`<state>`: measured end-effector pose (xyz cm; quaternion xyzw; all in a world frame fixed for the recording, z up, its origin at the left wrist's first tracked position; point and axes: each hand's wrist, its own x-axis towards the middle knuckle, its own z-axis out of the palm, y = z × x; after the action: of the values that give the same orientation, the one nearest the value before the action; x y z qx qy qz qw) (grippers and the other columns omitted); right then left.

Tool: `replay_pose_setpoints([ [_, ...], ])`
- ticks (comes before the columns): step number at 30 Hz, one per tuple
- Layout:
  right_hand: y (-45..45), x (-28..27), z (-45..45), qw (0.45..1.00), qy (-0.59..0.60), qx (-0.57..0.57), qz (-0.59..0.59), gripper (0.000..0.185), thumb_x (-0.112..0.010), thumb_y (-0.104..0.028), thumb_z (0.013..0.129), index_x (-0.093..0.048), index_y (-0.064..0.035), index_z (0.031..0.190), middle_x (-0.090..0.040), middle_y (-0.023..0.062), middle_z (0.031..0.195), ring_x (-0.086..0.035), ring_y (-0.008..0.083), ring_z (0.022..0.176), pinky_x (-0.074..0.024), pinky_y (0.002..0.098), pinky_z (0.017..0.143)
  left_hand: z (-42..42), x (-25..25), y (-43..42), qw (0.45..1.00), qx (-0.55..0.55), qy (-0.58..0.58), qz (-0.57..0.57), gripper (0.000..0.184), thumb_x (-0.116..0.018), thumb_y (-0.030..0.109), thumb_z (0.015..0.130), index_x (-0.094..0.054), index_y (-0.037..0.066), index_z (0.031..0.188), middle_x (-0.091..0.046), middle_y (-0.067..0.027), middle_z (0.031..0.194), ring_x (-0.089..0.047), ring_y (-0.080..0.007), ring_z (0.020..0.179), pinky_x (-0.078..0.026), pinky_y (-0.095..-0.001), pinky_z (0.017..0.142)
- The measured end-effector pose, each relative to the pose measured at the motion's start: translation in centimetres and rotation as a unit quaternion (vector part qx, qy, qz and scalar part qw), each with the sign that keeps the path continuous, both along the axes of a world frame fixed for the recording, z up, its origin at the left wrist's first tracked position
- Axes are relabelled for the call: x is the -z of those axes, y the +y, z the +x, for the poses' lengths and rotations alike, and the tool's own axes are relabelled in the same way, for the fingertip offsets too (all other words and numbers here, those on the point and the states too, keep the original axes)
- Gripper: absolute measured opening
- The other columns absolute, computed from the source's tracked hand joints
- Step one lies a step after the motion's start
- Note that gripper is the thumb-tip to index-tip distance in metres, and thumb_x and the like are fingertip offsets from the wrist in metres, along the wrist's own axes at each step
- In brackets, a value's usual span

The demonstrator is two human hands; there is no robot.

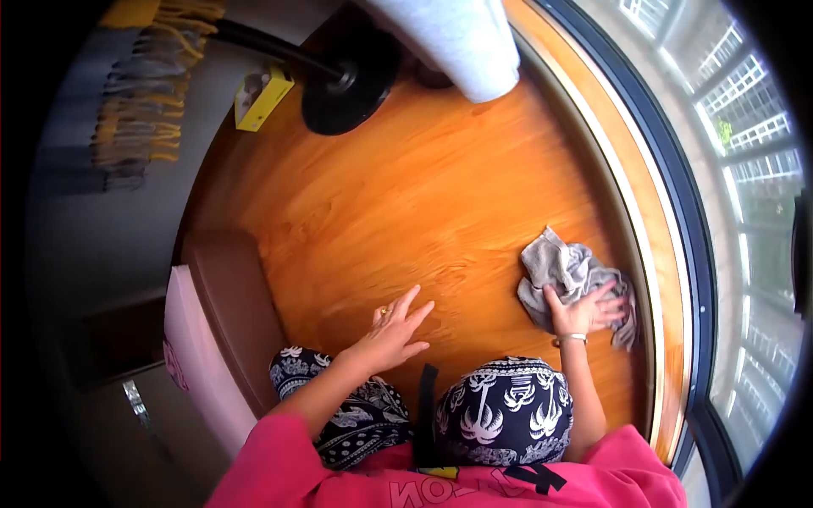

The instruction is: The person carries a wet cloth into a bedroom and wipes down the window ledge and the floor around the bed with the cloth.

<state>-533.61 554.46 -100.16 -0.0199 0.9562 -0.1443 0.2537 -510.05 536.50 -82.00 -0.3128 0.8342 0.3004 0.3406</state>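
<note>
A crumpled grey cloth [559, 267] lies on the wooden floor [406, 195] at the right, close to the window ledge. My right hand [588, 313] rests over its lower part with the fingers spread, a light band round the wrist. Over the floor at centre left, my left hand [395, 332] is empty, its fingers apart. Both hands are in front of my knees, which are covered by dark patterned trousers [504, 411].
A black round stand base [351, 93] is at the top, beside a yellow box [264, 97]. White fabric [461, 42] hangs nearby. At the left are a brown padded block [233, 296] and a fringed cloth [144, 102]. A window frame [690, 212] curves along the right.
</note>
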Motion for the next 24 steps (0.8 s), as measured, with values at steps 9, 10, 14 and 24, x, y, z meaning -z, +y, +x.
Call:
replay_pose_setpoints([
  [9,-30.5,-4.6,-9.0,0.758,0.123,-0.641,-0.005,0.128,-0.084,-0.055,0.048,-0.02,-0.0111,0.15,-0.005,0.0193,0.157,-0.001,0.0363,0.145,-0.0161,0.0529,0.114,16.6,-18.6,-3.5,0.922,-0.269,-0.014,-0.28,0.068,-0.068,0.027,0.084,-0.038,0.01,0.142,-0.024,-0.0214,0.15,-0.028,-0.0383,0.137,-0.027,-0.0463,0.11],
  [10,-31.8,-3.6,-9.0,0.732,0.119,-0.671,0.001,0.13,-0.086,-0.053,0.047,-0.017,-0.0173,0.151,-0.006,0.0196,0.157,0.0,0.0373,0.145,-0.0152,0.0563,0.113,18.8,-20.9,-2.8,0.905,-0.298,0.001,-0.303,0.067,-0.068,0.025,0.084,-0.037,0.01,0.142,-0.027,-0.0213,0.149,-0.03,-0.0378,0.137,-0.028,-0.0456,0.11],
  [14,-29.7,-4.5,-9.0,0.849,-0.037,-0.527,0.025,0.139,-0.088,-0.054,0.044,-0.005,-0.0286,0.152,0.012,0.0154,0.157,0.005,0.0373,0.145,-0.0147,0.0617,0.111,28.4,-24.5,2.1,0.829,-0.472,-0.016,-0.3,0.066,-0.068,0.023,0.085,-0.037,0.011,0.142,-0.034,-0.0169,0.145,-0.035,-0.0312,0.134,-0.032,-0.0405,0.109],
  [24,-27.9,0.8,-7.9,0.878,0.069,-0.474,0.001,0.13,-0.09,-0.041,0.05,-0.008,-0.0378,0.15,0.009,0.0159,0.157,-0.005,0.0367,0.145,-0.0187,0.0568,0.113,28.0,-12.9,5.3,0.667,-0.712,0.219,-0.01,0.048,-0.045,0.013,0.098,-0.033,0.002,0.143,-0.048,-0.0098,0.136,-0.045,-0.0172,0.125,-0.035,-0.0289,0.106],
])
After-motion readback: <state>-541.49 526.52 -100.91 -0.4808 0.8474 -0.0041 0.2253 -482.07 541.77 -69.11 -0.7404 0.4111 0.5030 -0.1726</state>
